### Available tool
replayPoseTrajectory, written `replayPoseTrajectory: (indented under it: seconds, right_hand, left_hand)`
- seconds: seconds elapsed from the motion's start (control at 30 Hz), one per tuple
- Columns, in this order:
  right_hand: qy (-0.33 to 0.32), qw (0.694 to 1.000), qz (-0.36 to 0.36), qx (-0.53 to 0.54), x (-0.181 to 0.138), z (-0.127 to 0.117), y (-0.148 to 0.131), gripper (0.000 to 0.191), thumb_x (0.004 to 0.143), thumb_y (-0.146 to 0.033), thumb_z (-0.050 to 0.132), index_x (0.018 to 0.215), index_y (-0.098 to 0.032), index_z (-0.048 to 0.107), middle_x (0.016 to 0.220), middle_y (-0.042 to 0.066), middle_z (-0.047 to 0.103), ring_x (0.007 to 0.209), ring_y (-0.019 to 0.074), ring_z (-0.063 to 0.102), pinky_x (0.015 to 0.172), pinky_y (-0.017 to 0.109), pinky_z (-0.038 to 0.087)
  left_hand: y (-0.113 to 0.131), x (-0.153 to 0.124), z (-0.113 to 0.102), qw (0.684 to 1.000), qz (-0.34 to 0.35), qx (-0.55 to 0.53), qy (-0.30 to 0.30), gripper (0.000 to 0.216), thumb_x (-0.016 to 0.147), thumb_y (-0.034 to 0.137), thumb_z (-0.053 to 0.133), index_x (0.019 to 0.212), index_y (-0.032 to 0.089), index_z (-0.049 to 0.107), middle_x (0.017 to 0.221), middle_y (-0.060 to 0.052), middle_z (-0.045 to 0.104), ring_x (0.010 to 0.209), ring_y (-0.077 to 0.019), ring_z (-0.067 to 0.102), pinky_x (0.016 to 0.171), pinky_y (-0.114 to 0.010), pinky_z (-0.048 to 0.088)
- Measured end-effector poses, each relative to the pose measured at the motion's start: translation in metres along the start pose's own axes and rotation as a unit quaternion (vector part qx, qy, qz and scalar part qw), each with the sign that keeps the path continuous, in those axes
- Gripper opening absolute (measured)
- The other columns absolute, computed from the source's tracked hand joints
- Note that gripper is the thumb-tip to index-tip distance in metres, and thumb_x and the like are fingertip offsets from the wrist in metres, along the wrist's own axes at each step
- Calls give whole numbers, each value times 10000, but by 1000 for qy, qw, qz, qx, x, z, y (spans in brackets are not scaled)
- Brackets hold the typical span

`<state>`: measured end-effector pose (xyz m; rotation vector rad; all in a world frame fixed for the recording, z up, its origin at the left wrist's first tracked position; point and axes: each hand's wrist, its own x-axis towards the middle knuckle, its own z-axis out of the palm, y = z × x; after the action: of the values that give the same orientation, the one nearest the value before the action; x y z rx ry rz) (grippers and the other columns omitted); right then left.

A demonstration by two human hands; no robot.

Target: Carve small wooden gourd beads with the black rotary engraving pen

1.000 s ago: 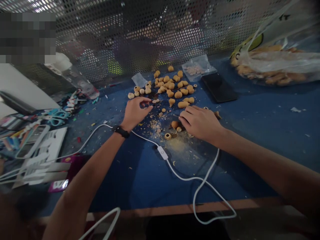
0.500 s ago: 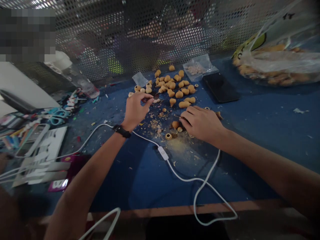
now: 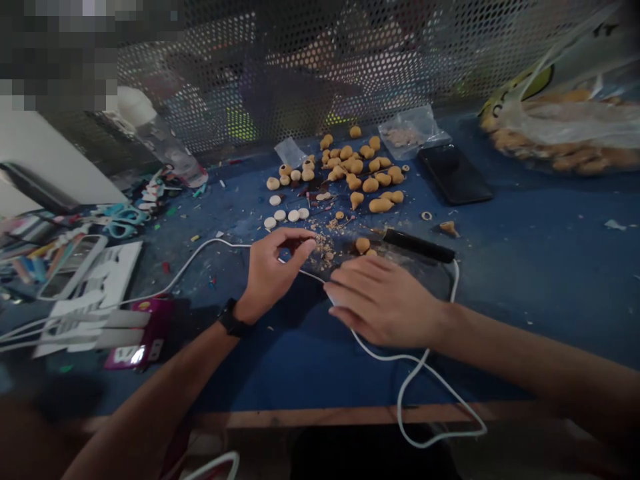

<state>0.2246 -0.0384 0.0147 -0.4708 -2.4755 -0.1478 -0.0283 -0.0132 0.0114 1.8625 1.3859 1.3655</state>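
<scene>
Hardly anything legible. On the magenta packet point(image 3: 143, 337), large white characters, possibly a "B", blurred past certainty. On the yellow label point(image 3: 543, 77) inside the clear bag point(image 3: 575, 113), dark lettering, partly hidden and unreadable. Near the bag's top corner, small dark marks, also unreadable.

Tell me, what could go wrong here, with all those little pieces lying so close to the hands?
The white cable runs under the right hand, so a tug might drag it through the crumbs and the tan gourd-shaped pieces. The left hand is close to the white discs and could knock them out of place.
</scene>
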Motion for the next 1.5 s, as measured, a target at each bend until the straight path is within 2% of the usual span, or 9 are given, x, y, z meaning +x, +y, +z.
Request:
replayPoseTrajectory:
  seconds: [0.13,0.3,0.5,0.67,0.83,0.97,1.1,1.27,1.5]
  right_hand:
    - [-63,998,-14,-19,5,15,-24,348,1186,-369,692,1339,-86,824,1304,199,852,1266,329,736,1080,467,597]
    - [-50,996,-42,-57,3,25,-21,318,1218,-289,607,1228,-101,864,1232,154,886,1209,297,748,1067,434,597]
    - [-93,995,-4,-41,5,26,-20,324,1208,-236,557,1290,-147,858,1309,159,878,1190,297,742,1035,466,608]
    - [-68,995,-56,-38,4,27,-17,346,1172,-95,521,1168,-165,859,1127,104,884,1086,257,728,968,419,594]
    - [-9,998,-61,-3,3,25,-19,288,1170,-75,559,1101,-154,827,1051,84,861,998,229,726,888,380,586]
    - [82,991,14,103,3,17,-17,297,1175,-54,523,1248,-164,790,1128,83,867,995,194,787,919,339,656]
    - [171,956,152,181,5,4,-4,234,1129,-76,684,1247,-260,770,1170,41,873,1078,186,851,986,328,705]
    - [181,923,246,233,8,-3,6,171,1112,-145,725,1201,-271,799,1108,19,897,992,206,877,902,344,736]
    - [176,920,252,244,7,-2,3,154,1105,-163,757,1187,-273,826,1098,7,901,979,194,876,913,324,733]
  left_hand:
    - [5,-3,1,999,22,-31,-5,121,951,272,860,1018,235,955,920,-37,928,750,-161,806,745,-270,671]
    - [3,-1,1,999,11,-51,12,97,902,254,891,966,239,962,889,-35,926,725,-156,797,700,-257,660]
    - [3,-1,2,998,-19,-60,22,111,879,295,896,947,232,957,912,-53,935,755,-181,827,716,-281,683]
    - [2,-2,2,997,-22,-66,11,110,884,292,900,959,238,960,922,-57,936,765,-187,834,718,-288,695]
    - [5,-3,0,997,-15,-72,-3,105,897,257,901,979,244,966,914,-48,937,735,-178,832,704,-279,704]
    - [12,-7,0,993,-38,-108,-20,114,897,295,928,988,237,964,946,-60,947,785,-196,870,749,-289,733]
    - [17,-13,3,983,-62,-166,-47,96,927,321,963,1003,263,971,971,-59,954,856,-208,906,800,-291,753]
    - [15,-16,9,975,-74,-198,-65,199,888,440,1053,969,278,972,962,-74,949,887,-235,906,814,-327,761]
    - [15,-16,9,976,-69,-193,-67,218,869,441,1073,956,271,968,893,-66,926,737,-186,818,691,-287,698]
